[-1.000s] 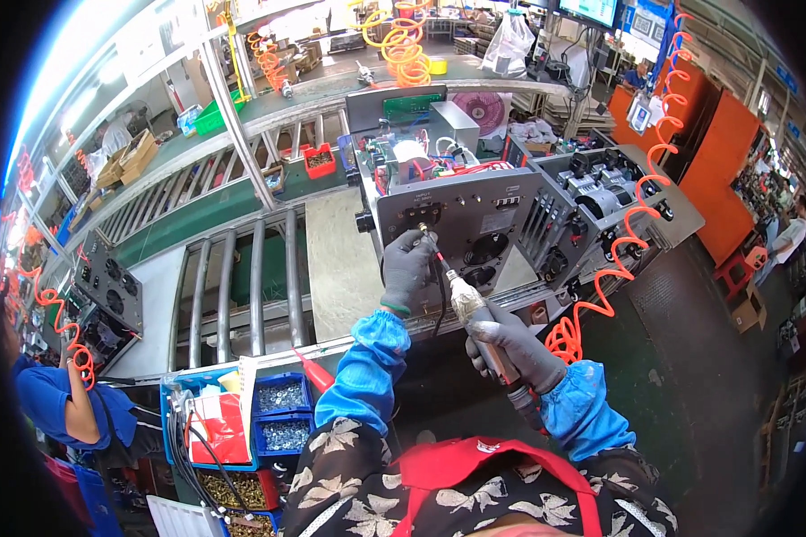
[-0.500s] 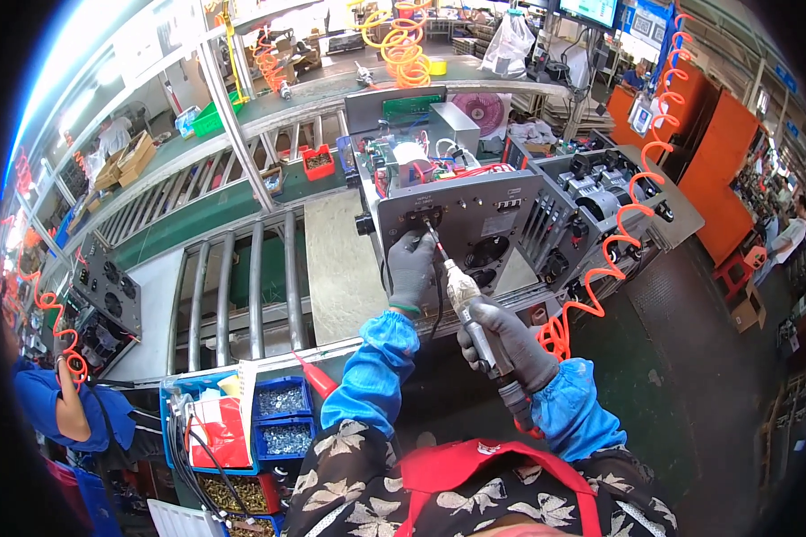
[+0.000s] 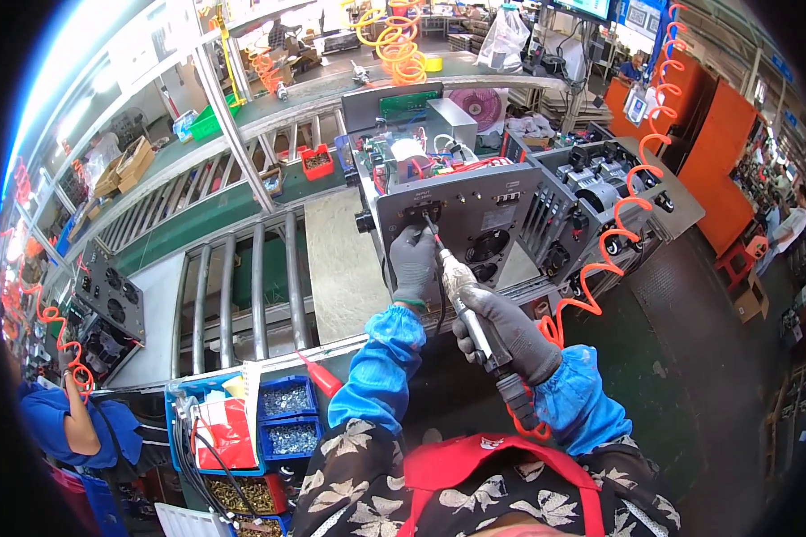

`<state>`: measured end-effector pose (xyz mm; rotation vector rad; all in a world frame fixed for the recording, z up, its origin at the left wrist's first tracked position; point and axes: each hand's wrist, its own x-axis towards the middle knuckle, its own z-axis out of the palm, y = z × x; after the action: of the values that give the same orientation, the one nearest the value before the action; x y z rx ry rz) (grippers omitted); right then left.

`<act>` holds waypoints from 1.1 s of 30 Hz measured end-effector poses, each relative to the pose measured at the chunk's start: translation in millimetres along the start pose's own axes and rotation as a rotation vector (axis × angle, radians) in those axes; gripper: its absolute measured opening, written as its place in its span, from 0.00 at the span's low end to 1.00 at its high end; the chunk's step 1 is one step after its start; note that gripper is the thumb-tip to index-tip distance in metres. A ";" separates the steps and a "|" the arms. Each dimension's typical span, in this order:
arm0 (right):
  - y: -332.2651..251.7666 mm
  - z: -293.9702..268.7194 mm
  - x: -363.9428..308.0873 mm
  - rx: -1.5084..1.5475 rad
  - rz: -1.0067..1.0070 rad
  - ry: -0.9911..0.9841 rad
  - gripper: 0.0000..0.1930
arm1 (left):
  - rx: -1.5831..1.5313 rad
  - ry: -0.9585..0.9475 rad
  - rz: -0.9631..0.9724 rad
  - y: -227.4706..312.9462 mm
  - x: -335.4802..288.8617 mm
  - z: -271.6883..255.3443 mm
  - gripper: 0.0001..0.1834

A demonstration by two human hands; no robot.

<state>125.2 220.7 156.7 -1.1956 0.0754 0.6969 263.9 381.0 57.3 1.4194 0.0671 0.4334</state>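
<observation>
My right hand (image 3: 510,336), in a grey glove, is closed round a pneumatic screwdriver (image 3: 464,291) with a taped nose. Its bit points up and left to a small fitting near the upper left of the grey panel (image 3: 461,210) on an electrical machine. Beside the bit, my gloved left hand (image 3: 414,264) presses against the panel with bent fingers; what its fingertips hold is hidden. A black cable hangs under that hand. Round fan openings (image 3: 486,249) sit lower in the panel. Wires and circuit boards (image 3: 407,157) show behind its top edge.
An orange coiled air hose (image 3: 613,259) hangs at the right. Blue bins (image 3: 288,421) of small metal parts stand at the lower left, near a red squeeze bottle (image 3: 321,376). Rollers (image 3: 258,286) lie left of the machine. A co-worker in blue (image 3: 81,421) is at far left.
The view has shifted slightly. My right hand and the screwdriver stay almost in place, the bit still at the fitting. My left hand remains against the panel.
</observation>
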 end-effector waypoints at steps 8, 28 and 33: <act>-10.3 15.2 -5.2 -0.191 -0.096 0.057 0.20 | -0.019 0.016 0.091 1.6 3.8 4.0 0.09; 37.5 -21.6 -67.1 -0.309 0.034 -0.066 0.42 | -0.530 -0.345 -0.566 28.9 -63.3 -89.1 0.17; 43.6 -24.1 -65.9 -0.292 0.017 -0.114 0.44 | -0.677 -0.170 -0.608 45.7 -65.3 -71.5 0.16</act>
<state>57.0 177.8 138.2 -1.4326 -0.1156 0.8085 170.9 430.6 76.0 0.7064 0.1890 -0.1690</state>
